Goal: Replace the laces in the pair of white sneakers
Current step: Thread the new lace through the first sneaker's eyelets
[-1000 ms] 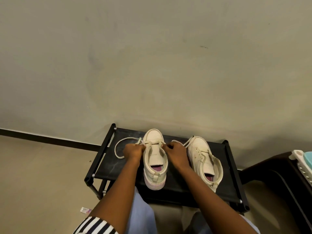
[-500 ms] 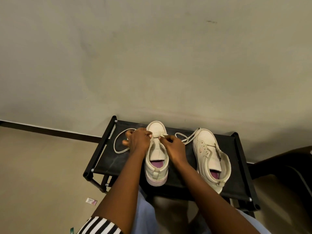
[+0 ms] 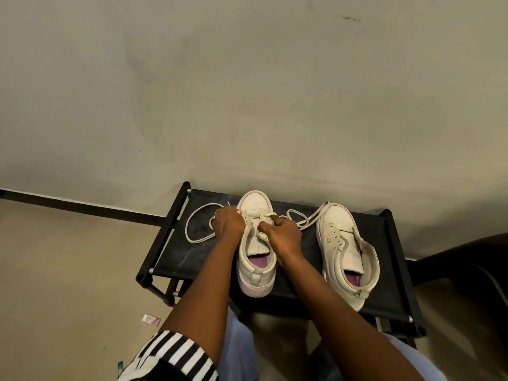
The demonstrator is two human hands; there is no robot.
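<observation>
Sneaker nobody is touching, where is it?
In the head view, the untouched sneaker sits on the right part of the black rack, to the right of the right hand, which pinches the lace of the other sneaker.

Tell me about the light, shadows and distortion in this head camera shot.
Head view: dim, warm, even light, no glare; a soft shadow lies on the wall behind the rack; the rack's sides splay, likely wide-lens stretch; left hand, right hand and lace look fairly sharp, fine lace detail soft.
</observation>
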